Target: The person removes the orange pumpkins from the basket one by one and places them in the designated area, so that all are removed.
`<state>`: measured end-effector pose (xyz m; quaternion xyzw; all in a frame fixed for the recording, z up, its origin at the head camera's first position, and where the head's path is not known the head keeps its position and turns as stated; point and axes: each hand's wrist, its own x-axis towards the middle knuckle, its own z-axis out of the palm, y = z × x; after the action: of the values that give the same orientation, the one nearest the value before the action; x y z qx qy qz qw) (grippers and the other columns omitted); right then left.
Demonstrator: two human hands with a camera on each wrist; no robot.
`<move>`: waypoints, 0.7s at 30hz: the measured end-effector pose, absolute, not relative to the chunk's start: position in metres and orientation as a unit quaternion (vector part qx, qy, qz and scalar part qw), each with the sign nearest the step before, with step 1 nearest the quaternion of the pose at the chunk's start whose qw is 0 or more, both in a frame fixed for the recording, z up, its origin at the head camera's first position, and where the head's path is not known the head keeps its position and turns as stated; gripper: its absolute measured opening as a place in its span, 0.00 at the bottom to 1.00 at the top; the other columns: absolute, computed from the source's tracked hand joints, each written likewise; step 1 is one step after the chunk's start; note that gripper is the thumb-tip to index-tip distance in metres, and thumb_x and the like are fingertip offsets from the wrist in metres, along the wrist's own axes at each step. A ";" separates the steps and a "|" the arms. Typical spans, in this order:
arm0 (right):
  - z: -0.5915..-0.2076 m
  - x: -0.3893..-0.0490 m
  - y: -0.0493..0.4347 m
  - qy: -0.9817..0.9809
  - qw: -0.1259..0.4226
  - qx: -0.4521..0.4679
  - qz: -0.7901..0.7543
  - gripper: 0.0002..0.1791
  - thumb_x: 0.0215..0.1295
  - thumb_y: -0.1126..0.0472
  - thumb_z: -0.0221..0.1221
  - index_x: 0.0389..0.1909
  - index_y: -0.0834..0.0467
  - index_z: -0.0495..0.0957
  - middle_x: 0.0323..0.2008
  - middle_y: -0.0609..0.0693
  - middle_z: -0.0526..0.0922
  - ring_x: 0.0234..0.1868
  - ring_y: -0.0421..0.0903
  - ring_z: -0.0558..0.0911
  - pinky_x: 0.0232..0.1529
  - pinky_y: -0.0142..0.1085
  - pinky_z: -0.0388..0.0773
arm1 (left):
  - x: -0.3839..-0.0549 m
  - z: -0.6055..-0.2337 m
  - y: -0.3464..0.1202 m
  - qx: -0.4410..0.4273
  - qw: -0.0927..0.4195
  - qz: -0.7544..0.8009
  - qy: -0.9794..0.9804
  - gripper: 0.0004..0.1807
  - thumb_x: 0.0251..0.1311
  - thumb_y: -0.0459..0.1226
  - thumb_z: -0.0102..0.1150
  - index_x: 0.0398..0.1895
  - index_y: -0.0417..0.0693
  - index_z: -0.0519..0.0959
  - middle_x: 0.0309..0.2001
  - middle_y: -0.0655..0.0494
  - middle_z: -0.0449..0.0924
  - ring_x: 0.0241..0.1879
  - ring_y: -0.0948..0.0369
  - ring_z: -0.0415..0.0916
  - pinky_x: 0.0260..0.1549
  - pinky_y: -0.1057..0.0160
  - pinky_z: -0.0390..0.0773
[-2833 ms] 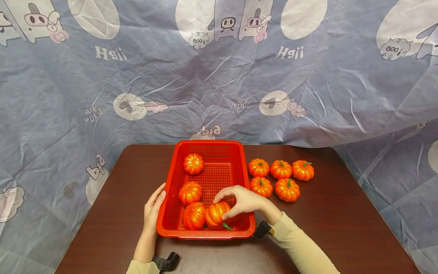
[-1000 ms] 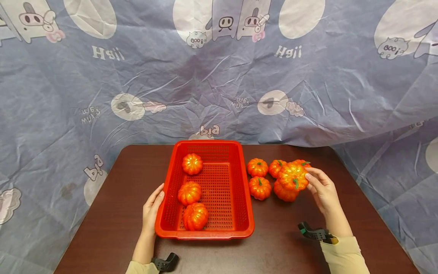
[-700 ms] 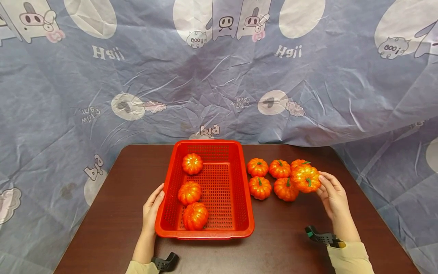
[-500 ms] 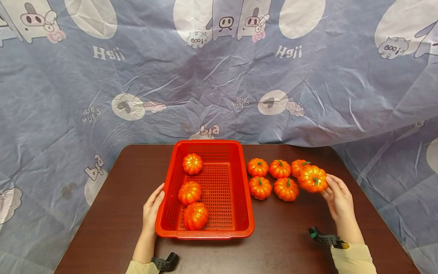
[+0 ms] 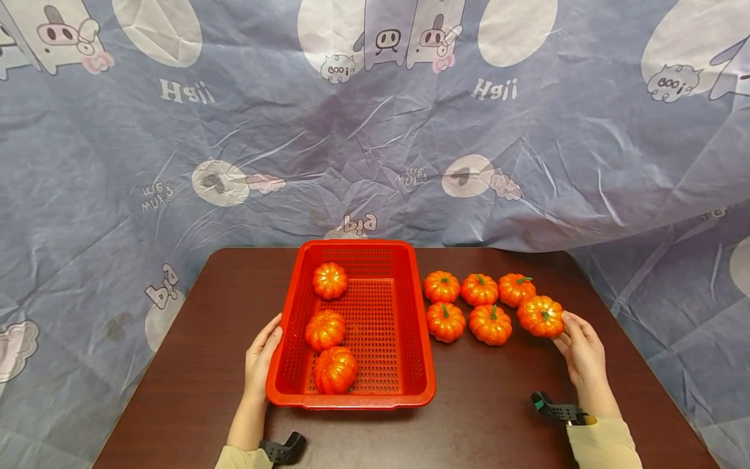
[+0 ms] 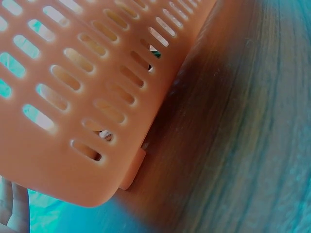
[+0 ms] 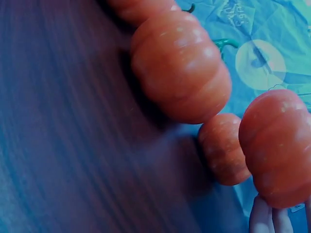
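My right hand pinches an orange toy pumpkin with a green stem, thumb on its right side and fingers underneath. In the right wrist view, fingertips show below this pumpkin. It is at the right end of the front row, beside other pumpkins. My left hand rests against the left outer wall of a red slotted basket, its thumb and fingers fairly straight at the rim. Three pumpkins lie along the basket's left side. In the left wrist view the slotted wall fills much of the frame.
Several pumpkins stand in two rows right of the basket on the dark wooden table. A blue-grey printed cloth hangs behind the table. Black camera mounts sit on both wrists.
My right hand has lifted a pumpkin out of the basket's front right corner, carried it right past the others and lowered it at the row's end. My left hand has stayed at the basket.
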<state>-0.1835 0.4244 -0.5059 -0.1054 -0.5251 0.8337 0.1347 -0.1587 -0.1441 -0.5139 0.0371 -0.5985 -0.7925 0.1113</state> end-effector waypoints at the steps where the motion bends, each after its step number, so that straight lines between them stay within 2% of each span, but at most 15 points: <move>1: -0.507 -0.184 0.425 -0.530 0.133 -0.111 0.830 0.06 0.67 0.63 0.55 0.42 0.51 0.78 0.35 0.42 0.80 0.32 0.38 0.81 0.33 0.29 0.79 | -0.159 -0.514 -0.144 0.038 0.111 -0.792 -0.600 0.23 0.70 0.37 0.47 0.65 0.38 0.66 0.54 0.63 0.75 0.48 0.64 0.75 0.46 0.68 0.76; 12: -0.523 -0.187 0.428 -0.595 0.118 -0.208 0.767 0.02 0.64 0.55 0.59 0.37 0.46 0.77 0.32 0.36 0.79 0.30 0.33 0.81 0.32 0.26 0.78 | -0.159 -0.515 -0.144 0.038 0.113 -0.791 -0.600 0.23 0.70 0.38 0.47 0.65 0.37 0.66 0.54 0.63 0.75 0.47 0.64 0.75 0.45 0.68 0.76; 21: -0.524 -0.192 0.423 -0.646 0.135 -0.257 0.706 0.06 0.61 0.51 0.61 0.37 0.47 0.77 0.29 0.34 0.78 0.28 0.29 0.80 0.30 0.24 0.78 | -0.159 -0.515 -0.144 0.032 0.120 -0.790 -0.601 0.24 0.69 0.38 0.48 0.65 0.36 0.66 0.54 0.62 0.75 0.46 0.64 0.76 0.45 0.67 0.77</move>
<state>-0.1924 0.4233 -0.5242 -0.2572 -0.6457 0.7062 0.1348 -0.1586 -0.1442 -0.5149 0.0318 -0.6011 -0.7895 0.1198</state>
